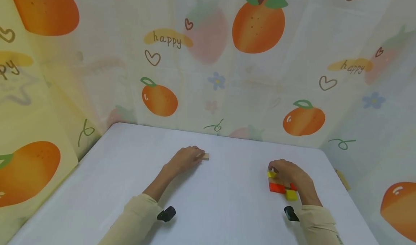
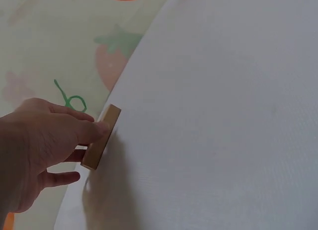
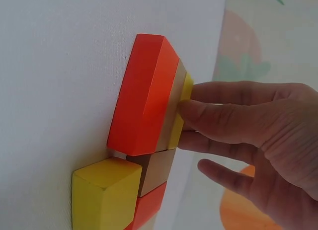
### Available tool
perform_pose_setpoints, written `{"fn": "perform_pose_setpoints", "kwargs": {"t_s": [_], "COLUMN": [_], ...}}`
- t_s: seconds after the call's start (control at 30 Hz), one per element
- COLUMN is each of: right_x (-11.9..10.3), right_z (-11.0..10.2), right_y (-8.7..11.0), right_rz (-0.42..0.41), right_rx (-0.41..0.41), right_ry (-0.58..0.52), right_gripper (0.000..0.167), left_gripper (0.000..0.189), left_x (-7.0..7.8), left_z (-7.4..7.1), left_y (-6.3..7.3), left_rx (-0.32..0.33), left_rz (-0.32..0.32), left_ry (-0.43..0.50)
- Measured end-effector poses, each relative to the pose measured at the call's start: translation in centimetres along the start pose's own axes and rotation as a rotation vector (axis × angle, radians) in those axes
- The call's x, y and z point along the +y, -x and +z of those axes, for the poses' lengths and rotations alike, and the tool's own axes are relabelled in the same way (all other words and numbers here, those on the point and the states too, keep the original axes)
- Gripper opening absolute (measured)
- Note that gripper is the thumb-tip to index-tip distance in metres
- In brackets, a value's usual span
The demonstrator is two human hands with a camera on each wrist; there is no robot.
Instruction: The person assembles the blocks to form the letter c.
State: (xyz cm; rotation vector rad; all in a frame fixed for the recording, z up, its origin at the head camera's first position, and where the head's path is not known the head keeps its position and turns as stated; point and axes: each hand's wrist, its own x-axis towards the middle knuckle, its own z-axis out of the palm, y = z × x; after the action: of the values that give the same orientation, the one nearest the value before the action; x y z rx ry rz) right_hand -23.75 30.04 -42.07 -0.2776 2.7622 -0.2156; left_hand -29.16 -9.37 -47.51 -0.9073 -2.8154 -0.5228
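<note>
My left hand (image 1: pixel 186 159) pinches a plain wooden block (image 2: pixel 102 140) between thumb and fingers, near the table's far edge. On the right, my right hand (image 1: pixel 289 171) has its thumb and fingers around a thin yellow block (image 3: pixel 176 134) at the back of a block cluster. A wooden block (image 3: pixel 167 118) lies against that yellow one, and a long red block (image 3: pixel 141 96) lies against the wood. Beside them sit another wooden block (image 3: pixel 156 173) and a second red block (image 3: pixel 148 205), partly hidden by my hand in the head view. A yellow cube-like block (image 1: pixel 291 195) stands nearest me.
The blocks rest on a white table (image 1: pixel 227 209). A fruit-printed curtain (image 1: pixel 208 104) hangs behind its far edge and along both sides. Black wrist-camera pieces (image 1: pixel 167 214) jut out beside each sleeve.
</note>
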Motion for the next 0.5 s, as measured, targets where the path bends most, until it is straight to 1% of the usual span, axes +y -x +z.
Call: {"fn": "perform_pose_setpoints", "kwargs": {"t_s": [0.1, 0.2, 0.4, 0.5], "right_x": [0.05, 0.04, 0.18, 0.15], "right_z": [0.1, 0.05, -0.02, -0.03], "right_y": [-0.19, -0.26, -0.25, -0.27], "right_rz": [-0.017, -0.005, 0.039, 0.041], "right_rx": [0.012, 0.018, 0.014, 0.023], "right_ry": [0.012, 0.008, -0.024, -0.029], "right_gripper": [0.025, 0.026, 0.038, 0.041], "left_gripper": [0.025, 0.021, 0.024, 0.027], "left_x": [0.07, 0.2, 0.6, 0.64], "left_z": [0.06, 0.11, -0.05, -0.02], "left_y": [0.19, 0.33, 0.29, 0.07], "left_rx": [0.027, 0.049, 0.03, 0.027], "left_rz": [-0.003, 0.005, -0.017, -0.024], "left_ry": [-0.004, -0.026, -0.02, -0.031]}}
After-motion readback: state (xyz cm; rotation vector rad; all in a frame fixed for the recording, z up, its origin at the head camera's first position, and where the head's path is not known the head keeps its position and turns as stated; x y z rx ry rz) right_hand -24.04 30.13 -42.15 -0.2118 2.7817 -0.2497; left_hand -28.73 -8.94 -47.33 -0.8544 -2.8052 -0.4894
